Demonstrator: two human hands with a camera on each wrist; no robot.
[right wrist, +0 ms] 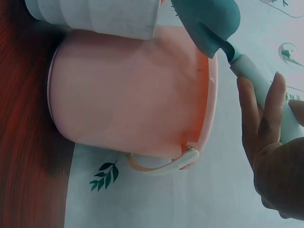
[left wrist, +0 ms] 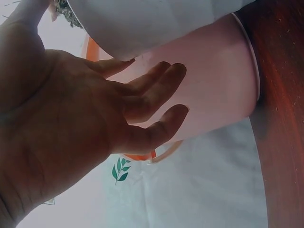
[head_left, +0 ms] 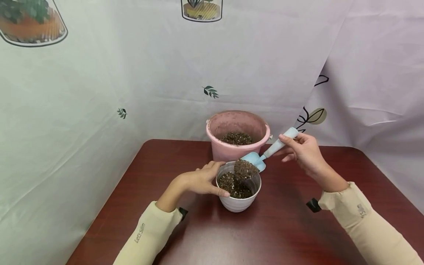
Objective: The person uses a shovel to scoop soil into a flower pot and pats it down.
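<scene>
A small blue trowel (head_left: 254,159) with a pale handle tilts over the white flowerpot (head_left: 236,203), its blade carrying a clump of dark soil (head_left: 246,169). My right hand (head_left: 303,152) grips the handle near its upper end. More soil (head_left: 232,185) lies inside the flowerpot. On the left side of the rim, my left hand (head_left: 202,180) holds the flowerpot between thumb and index finger; in the left wrist view its other fingers (left wrist: 156,90) spread loosely apart below the flowerpot's wall. The right wrist view shows the back of the trowel blade (right wrist: 213,21) above the flowerpot's rim.
Right behind the flowerpot stands a pink bucket (head_left: 232,150) with soil (head_left: 236,138) in it. Its handle (right wrist: 171,166) hangs at the side. A dark red table (head_left: 185,158) carries everything, and a pale printed curtain (head_left: 165,73) surrounds its back and sides.
</scene>
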